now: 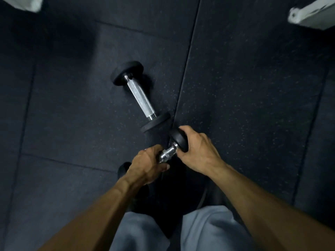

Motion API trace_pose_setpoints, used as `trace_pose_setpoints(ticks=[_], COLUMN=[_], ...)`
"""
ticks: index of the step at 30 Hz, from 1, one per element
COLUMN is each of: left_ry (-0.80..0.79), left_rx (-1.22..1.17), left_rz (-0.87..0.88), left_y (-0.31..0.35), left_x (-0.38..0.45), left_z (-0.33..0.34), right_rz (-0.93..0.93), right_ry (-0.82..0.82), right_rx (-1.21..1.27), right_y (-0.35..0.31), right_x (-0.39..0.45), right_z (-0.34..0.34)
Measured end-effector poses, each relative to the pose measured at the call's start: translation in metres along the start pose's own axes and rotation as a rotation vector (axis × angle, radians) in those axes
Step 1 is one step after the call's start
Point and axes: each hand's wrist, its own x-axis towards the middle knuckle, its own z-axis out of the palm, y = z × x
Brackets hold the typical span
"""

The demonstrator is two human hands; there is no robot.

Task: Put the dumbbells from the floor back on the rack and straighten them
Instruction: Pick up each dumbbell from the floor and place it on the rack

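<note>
While bending over: a person is lifting a small dumbbell [172,147] with both hands, apparently to carry it to a rack that is not showing.
Left hand [147,164]: its grip is wrapping the chrome handle, likely taking the weight.
Right hand [196,150]: its grip is cupping the black head at 1 o'clock, probably steadying it.
Second dumbbell [140,96]: lying untouched at 11 o'clock, its near head just beside the held one.
Floor [244,98]: dark speckled rubber tiles are covering a dim room; white frame pieces [311,13] are showing at the top corners.
</note>
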Motion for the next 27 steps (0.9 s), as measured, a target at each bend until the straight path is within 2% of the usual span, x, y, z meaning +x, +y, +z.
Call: trace_pose_setpoints(ticks=[8,17,24,27], left_ry=[0.104,0.231,0.272,0.242], left_rx=[-0.027,-0.006,-0.067,-0.089], left_rz=[0.032,0.182,0.368,0.442], left_y=[0.111,0.306,0.456,0.513], left_x=[-0.08,-0.207,-0.272,-0.285], left_z=[-0.095,-0.223,-0.264,-0.278], right_rz=[-0.145,-0.265,-0.247,-0.209], right_ry=[0.082,0.282,0.435,0.483], right_rx=[-0.021,-0.068,-0.154,-0.206], right_y=[-0.061,-0.131,-0.138,-0.138], right_x=[-0.067,-0.193,-0.289,-0.316], right_z=[-0.138,-0.353,-0.507,-0.562])
